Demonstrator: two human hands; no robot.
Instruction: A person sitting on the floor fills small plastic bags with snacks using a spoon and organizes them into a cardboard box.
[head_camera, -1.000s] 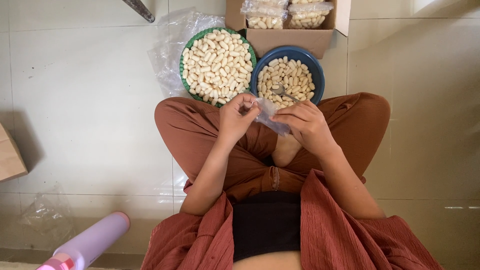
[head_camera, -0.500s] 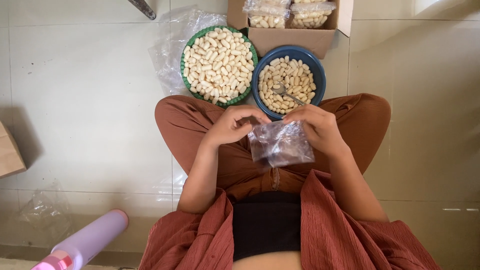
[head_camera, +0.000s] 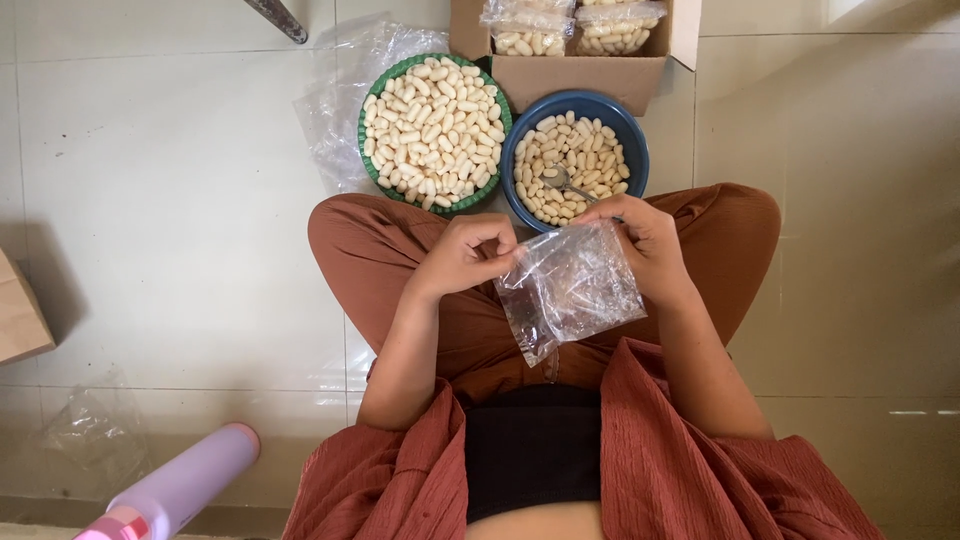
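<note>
A pale purple bottle (head_camera: 175, 487) with a pink cap lies on the tiled floor (head_camera: 180, 230) at the near left, with a crumpled bit of clear plastic (head_camera: 85, 430) just beyond it and the corner of a brown cardboard piece (head_camera: 18, 312) at the left edge. The person sits cross-legged in rust-coloured clothes, and both hands are raised over the lap. The left hand (head_camera: 462, 257) is closed, its fingertips pinching the upper left corner of a small clear plastic bag (head_camera: 568, 285). The right hand (head_camera: 645, 245) is closed too, gripping the bag's upper right edge between thumb and fingers. The bag hangs between the two hands, spread flat and tilted, its lower corner pointing down toward the lap; it looks empty and wrinkled. Just beyond the hands, touching the knees, stand two round bowls side by side: a green bowl (head_camera: 372, 165) on the left heaped with pale oblong pieces, and a blue bowl (head_camera: 636, 160) on the right with a thinner layer of the same pieces and a metal spoon (head_camera: 562, 182) lying in it. A sheet of clear plastic (head_camera: 335, 85) lies under and left of the green bowl. Farthest off, an open cardboard box (head_camera: 575, 72) holds filled clear bags (head_camera: 570, 28) of the same pale pieces
</note>
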